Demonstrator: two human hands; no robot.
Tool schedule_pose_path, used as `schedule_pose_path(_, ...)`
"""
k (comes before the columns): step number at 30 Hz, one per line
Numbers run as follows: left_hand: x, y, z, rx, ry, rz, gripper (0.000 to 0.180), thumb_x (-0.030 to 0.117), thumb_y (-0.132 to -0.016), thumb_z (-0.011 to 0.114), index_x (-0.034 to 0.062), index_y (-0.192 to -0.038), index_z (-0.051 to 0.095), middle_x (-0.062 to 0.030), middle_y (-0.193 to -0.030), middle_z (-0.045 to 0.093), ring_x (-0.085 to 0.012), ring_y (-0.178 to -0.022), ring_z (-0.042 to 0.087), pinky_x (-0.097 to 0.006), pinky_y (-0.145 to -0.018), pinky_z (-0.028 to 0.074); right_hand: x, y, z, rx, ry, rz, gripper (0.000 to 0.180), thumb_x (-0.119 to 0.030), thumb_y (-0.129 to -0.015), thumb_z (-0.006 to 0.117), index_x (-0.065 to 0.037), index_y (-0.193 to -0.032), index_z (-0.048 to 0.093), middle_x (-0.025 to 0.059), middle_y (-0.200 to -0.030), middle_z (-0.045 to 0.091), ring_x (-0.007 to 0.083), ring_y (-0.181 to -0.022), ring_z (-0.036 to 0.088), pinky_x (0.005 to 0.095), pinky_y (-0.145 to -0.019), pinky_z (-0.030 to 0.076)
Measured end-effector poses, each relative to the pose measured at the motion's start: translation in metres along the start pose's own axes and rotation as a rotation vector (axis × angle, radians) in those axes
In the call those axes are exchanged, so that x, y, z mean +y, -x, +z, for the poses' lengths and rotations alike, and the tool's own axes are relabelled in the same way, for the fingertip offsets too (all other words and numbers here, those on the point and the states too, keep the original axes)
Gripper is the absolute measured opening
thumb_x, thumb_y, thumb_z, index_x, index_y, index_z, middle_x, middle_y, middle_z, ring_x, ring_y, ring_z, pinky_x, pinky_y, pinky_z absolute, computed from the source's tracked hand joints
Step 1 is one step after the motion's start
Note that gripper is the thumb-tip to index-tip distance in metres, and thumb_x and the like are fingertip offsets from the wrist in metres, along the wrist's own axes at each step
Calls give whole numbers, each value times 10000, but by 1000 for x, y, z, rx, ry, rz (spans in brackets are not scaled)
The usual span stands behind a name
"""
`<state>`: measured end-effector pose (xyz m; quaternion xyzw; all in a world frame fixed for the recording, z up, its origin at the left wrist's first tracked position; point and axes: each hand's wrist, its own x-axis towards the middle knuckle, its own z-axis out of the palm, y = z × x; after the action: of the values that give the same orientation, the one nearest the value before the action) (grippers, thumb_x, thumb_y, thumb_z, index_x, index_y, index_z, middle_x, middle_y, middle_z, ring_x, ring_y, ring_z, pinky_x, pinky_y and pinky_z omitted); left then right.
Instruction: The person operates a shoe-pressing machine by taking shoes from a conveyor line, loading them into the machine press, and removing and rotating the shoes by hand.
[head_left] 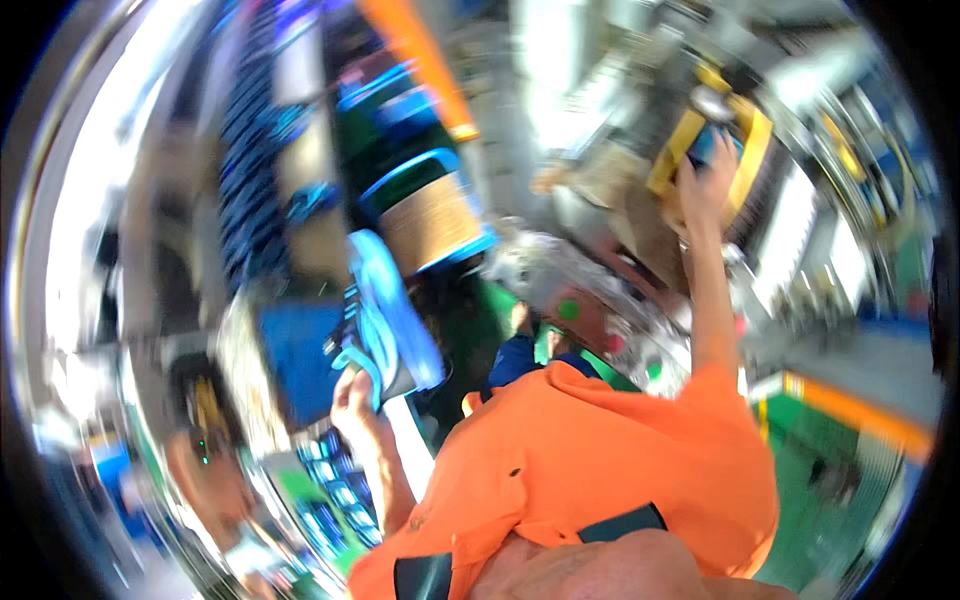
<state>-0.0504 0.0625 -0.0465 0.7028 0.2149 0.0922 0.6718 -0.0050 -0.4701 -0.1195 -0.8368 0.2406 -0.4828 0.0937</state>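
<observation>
Left hand (pixel 352 395) grips the blue spool (pixel 385 310) by its rim, right hand (pixel 708 180) clasps the yellow-framed machine part (pixel 745 150) overhead — best keep both holds firm and steady.

Tilted blue spool (pixel 385 310), yellow-rimmed reel (pixel 725 140)

The whole view is smeared by motion blur; what the left hand (pixel 352 400) grips on the light-blue spool (pixel 385 315) cannot be made out. The fingers of the right hand (pixel 706 180) are lost against the yellow reel (pixel 745 150); the machinery behind is unreadable.
</observation>
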Motion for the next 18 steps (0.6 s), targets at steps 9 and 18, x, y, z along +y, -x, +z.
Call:
schedule_pose_path(9, -42, 91, -72, 207, 354, -418, 175, 86, -754, 698, 18, -900, 632, -35, -821, 635, -134, -727, 587, -247, -692, 452, -66, 276, 58, -636, -378, -221, 151, -99, -889, 504, -31, -946, 627, 149, -920, 623, 323, -846, 597, 401, -715, 483)
schedule_pose_path(18, -67, 131, -230, 733, 497, -304, 308, 54, -732, 726, -37, -1002, 610, -128, -864, 681, -166, -765, 646, -292, -698, 511, -312, 137, 32, -493, -1018, -249, 135, -56, -888, 599, 33, -989, 600, 132, -937, 648, 230, -882, 636, 320, -801, 506)
